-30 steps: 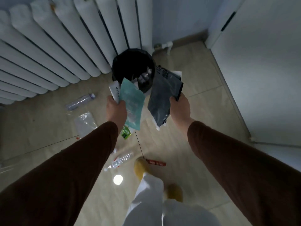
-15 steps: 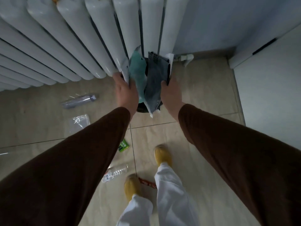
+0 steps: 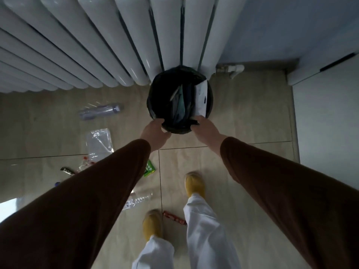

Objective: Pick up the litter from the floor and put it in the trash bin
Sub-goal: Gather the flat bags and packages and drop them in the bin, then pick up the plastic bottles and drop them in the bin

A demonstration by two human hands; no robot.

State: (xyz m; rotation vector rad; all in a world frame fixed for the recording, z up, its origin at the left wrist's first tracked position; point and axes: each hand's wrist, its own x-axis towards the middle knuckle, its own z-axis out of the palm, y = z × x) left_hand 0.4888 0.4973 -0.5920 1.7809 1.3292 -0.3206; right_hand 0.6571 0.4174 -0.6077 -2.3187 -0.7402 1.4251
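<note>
Hands at the trash bin [image 3: 155,105] rim: left hand [image 3: 155,133] loose, right hand [image 3: 206,129] unclear; tuck the white wrapper [image 3: 202,98] fully inside before leaving.

Black trash bin [image 3: 155,98], yellow shoes [image 3: 194,184], brown sleeves [image 3: 108,183].

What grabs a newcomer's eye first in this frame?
The black-lined trash bin at the foot of the white radiator, packets inside, with the left hand and right hand at its near rim. Then the litter at left: a clear bottle and a plastic bag.
</note>
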